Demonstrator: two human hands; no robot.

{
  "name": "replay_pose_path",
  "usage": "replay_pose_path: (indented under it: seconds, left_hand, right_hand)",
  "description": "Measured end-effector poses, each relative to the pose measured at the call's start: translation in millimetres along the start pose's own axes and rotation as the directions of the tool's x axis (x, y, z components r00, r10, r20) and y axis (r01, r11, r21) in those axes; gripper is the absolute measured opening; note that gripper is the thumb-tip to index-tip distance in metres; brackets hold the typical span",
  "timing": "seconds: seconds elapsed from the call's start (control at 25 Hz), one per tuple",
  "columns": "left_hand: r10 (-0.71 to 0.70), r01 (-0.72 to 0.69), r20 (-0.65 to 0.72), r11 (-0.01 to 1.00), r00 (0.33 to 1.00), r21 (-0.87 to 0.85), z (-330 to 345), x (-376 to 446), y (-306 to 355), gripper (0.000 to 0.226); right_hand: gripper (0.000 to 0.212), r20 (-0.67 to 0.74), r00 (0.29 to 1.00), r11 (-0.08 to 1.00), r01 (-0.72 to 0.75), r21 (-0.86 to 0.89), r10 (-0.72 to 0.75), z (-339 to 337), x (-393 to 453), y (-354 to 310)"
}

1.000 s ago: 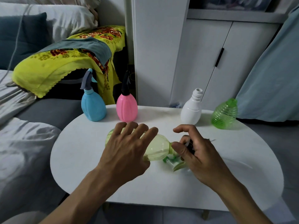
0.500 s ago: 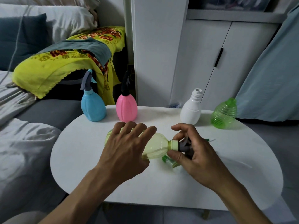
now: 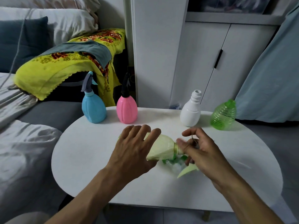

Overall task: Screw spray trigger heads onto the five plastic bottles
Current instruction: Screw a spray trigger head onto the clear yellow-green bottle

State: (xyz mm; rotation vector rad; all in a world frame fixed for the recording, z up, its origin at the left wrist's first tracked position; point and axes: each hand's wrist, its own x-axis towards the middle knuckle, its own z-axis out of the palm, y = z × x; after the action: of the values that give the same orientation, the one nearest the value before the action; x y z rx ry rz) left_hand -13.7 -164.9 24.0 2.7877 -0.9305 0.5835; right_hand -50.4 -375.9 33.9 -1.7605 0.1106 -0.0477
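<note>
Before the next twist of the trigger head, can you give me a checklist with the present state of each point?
1. Left hand presses the yellow-green bottle, which lies on its side on the table: ok.
2. Right hand has its grip at the neck, fingers curled round the trigger head: ok.
3. Head threaded straight and fully tight: cannot tell, the hand covers the collar and the picture is blurred.
4. Blue bottle and pink bottle already carry heads: ok.
5. White bottle has an open neck, no head: not ok.
6. Green bottle carries a head: not ok, none is visible.
</note>
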Motion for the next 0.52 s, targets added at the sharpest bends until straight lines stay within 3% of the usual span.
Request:
replay_pose_path:
  seconds: [0.08, 0.12, 0.16, 0.24, 0.32, 0.4, 0.48, 0.52]
  left_hand:
    - [-0.04, 0.046, 0.043, 0.986, 0.998, -0.163, -5.7, 0.0, 1.2, 0.068]
    - [-0.074, 0.095, 0.077, 0.942, 0.994, -0.323, -9.4, -0.7, 3.5, 0.065]
    - [-0.095, 0.159, 0.148, 0.838, 0.984, -0.522, -12.3, -0.9, 6.8, 0.06]
    - [0.009, 0.305, 0.349, 0.467, 0.937, -0.83, -15.1, 1.8, 19.2, 0.046]
    - [0.138, 0.466, 0.481, 0.128, 0.866, -0.876, -16.6, 3.0, 31.5, 0.037]
    - [0.228, 0.564, 0.532, -0.104, 0.815, -0.819, -14.1, 2.0, 35.0, 0.045]
    - [0.31, 0.636, 0.561, -0.259, 0.768, -0.727, -12.3, 2.2, 31.8, 0.069]
    - [0.317, 0.64, 0.561, -0.272, 0.765, -0.718, -11.8, 2.4, 30.1, 0.071]
  right_hand:
    - [0.052, 0.131, 0.976, 0.917, -0.208, 0.34, 0.173, -13.0, 3.0, -6.8]
    - [0.059, 0.223, 0.961, 0.82, -0.258, 0.51, 0.164, -18.2, 3.6, -9.5]
    - [0.058, 0.291, 0.95, 0.73, -0.277, 0.625, 0.111, -20.3, 3.0, -12.1]
    - [0.049, 0.332, 0.943, 0.627, -0.256, 0.736, -0.004, -15.1, -0.2, -11.8]
    - [0.047, 0.317, 0.945, 0.571, -0.216, 0.792, -0.081, -5.2, -2.6, -8.6]
    - [0.045, 0.276, 0.953, 0.545, -0.165, 0.822, -0.128, 0.6, -4.4, -8.6]
    - [0.04, 0.23, 0.964, 0.567, -0.115, 0.816, -0.136, 0.4, -4.1, -11.0]
    - [0.038, 0.211, 0.969, 0.597, -0.093, 0.797, -0.131, -0.7, -3.7, -12.5]
